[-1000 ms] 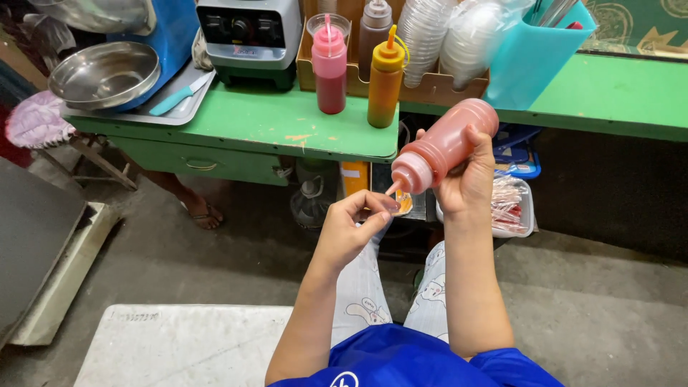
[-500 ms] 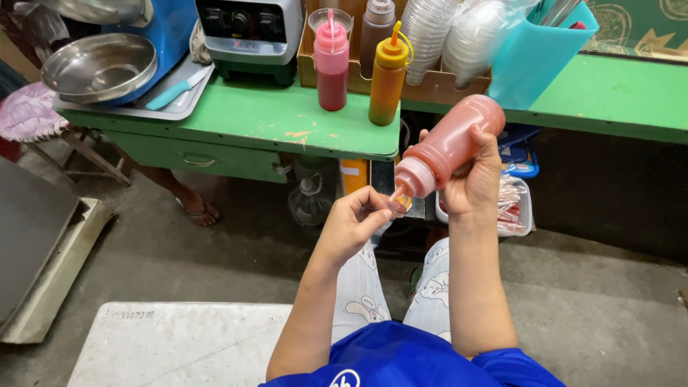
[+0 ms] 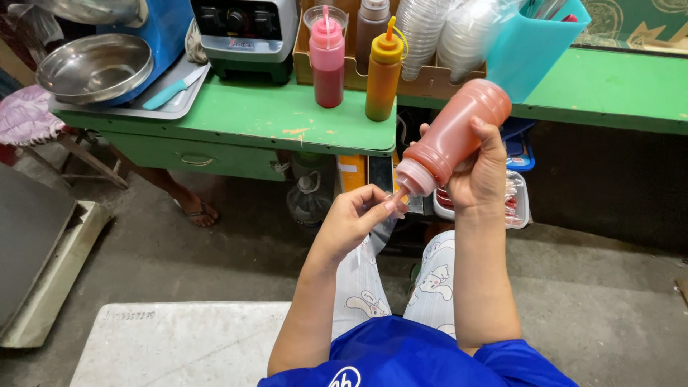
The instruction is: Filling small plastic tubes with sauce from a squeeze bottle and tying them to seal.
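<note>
Head view: right hand (image 3: 481, 172) clenched round a red bottle (image 3: 453, 136), tipped nozzle-down, likely so the tip is easy to reach. Left hand (image 3: 356, 218) pinching the nozzle tip with fingertips. Bottle up in the air, in front of the green desk (image 3: 287, 118), above the knees. Soft see-through plastic, reddish sauce inside, pale cap. Pink bottle (image 3: 327, 61) and orange bottle (image 3: 383, 72) upright on desk.

The squeeze bottle (image 3: 453, 136) is soft, see-through plastic, full of reddish-orange sauce. It has a pale cap with a thin nozzle. It is tipped over, nozzle pointing down and to the left, bottom end up. It is up in the air, just below the green surface (image 3: 287, 115).
</note>
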